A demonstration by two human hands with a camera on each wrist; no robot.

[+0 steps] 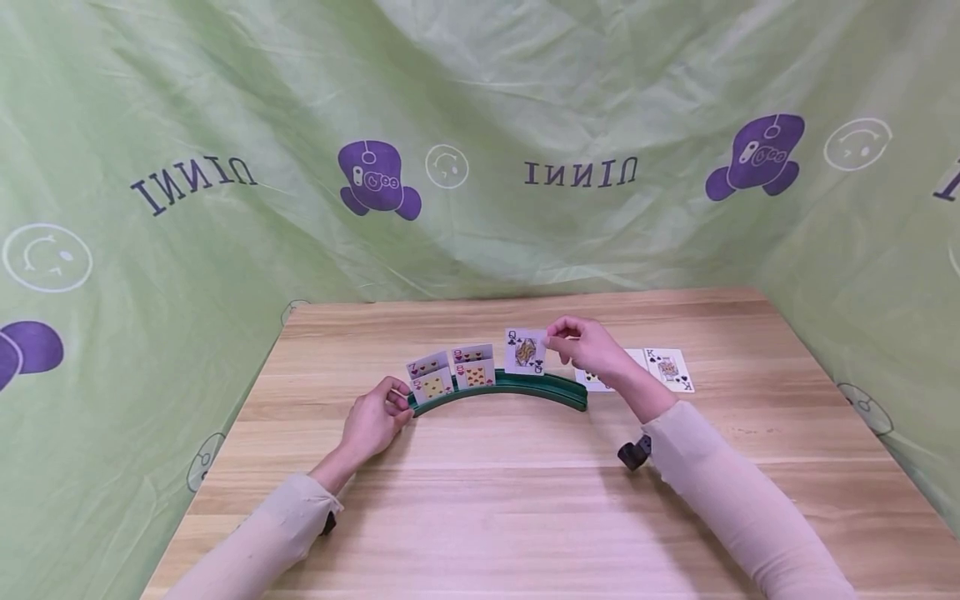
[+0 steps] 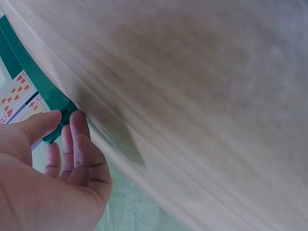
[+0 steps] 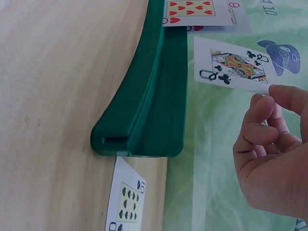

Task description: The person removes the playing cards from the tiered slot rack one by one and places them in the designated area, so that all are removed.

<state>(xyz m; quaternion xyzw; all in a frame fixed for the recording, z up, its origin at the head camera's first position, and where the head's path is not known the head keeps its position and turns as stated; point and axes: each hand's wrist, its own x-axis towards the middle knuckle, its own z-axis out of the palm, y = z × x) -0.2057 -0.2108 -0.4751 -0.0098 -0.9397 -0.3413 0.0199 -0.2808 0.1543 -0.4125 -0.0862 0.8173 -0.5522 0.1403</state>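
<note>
A curved green card holder [image 1: 525, 384] stands on the table, with several playing cards upright in its left half, among them an eight of hearts [image 1: 476, 375] and a five of diamonds [image 1: 432, 387]. My left hand [image 1: 372, 421] grips the holder's left end between thumb [image 2: 44, 124] and fingers. Between thumb and index finger my right hand [image 1: 592, 346] pinches a queen of clubs [image 3: 233, 66] by its edge. The queen [image 1: 526, 352] is upright, face toward me, over the middle of the holder, right of the eight.
Beyond the holder's right end a ten of spades [image 3: 126, 199] lies face up, partly hidden by my right arm in the head view. Right of it lies a black king [image 1: 670, 370]. A green printed cloth [image 1: 480, 242] hangs behind and beside the wooden table [image 1: 480, 517].
</note>
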